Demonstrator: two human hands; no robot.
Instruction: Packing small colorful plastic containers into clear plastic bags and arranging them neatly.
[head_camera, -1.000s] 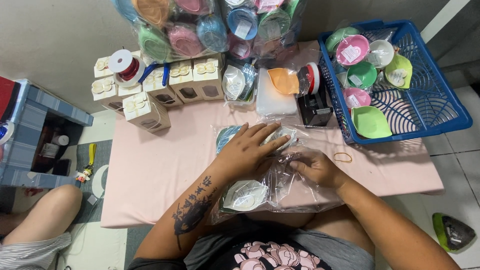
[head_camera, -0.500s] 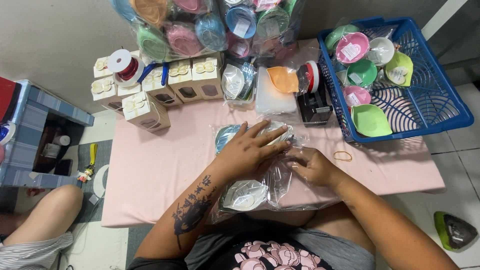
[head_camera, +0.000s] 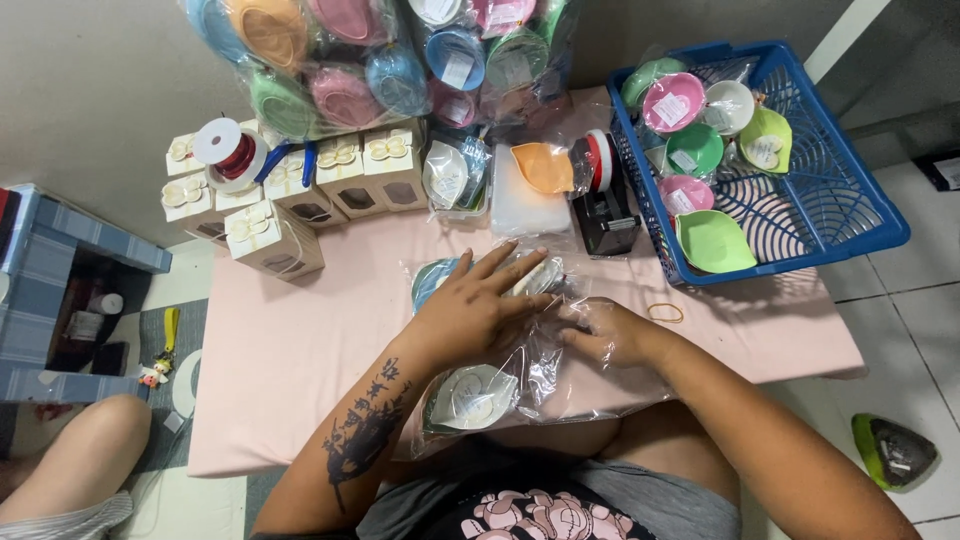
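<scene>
At frame centre, the left hand (head_camera: 478, 305) is pressing flat, fingers spread, on the crinkly clear plastic bag (head_camera: 520, 375) while the right hand (head_camera: 610, 335) is pinching it, risking the leaf-shaped white dish (head_camera: 470, 392) slipping out.

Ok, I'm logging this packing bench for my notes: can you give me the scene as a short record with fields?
surface: pink table
left hand: flat on clear plastic bags, fingers spread
right hand: on the same bags
in bags: pale leaf-shaped dish
basket: blue basket holding coloured dishes
behind hands: tape dispenser, small gift boxes
loose: rubber band
</scene>
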